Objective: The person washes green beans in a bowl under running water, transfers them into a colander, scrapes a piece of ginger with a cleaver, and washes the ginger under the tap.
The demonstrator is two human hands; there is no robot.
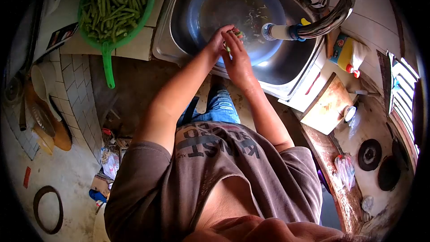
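My left hand [217, 40] and my right hand [238, 65] meet over the near part of a blue basin [193, 18] that sits in the steel sink. The fingers of my left hand are closed around small green pieces [239, 33], which show at the fingertips. My right hand presses its fingers against the left one, with a bit of green between the two palms. What exactly the pieces are is mostly hidden. Water and small pale scraps [258, 12] lie in the basin. To the left, a green colander [107, 62] with a long handle holds many cut green beans [114, 6].
A curved metal faucet [342, 15] with a white nozzle [278, 32] reaches over the basin from the right. The sink rim [166, 51] borders it. Right of the sink stand a yellow bottle [344, 54] and a wooden cutting board [329, 105]. Black burners [369, 154] lie farther back.
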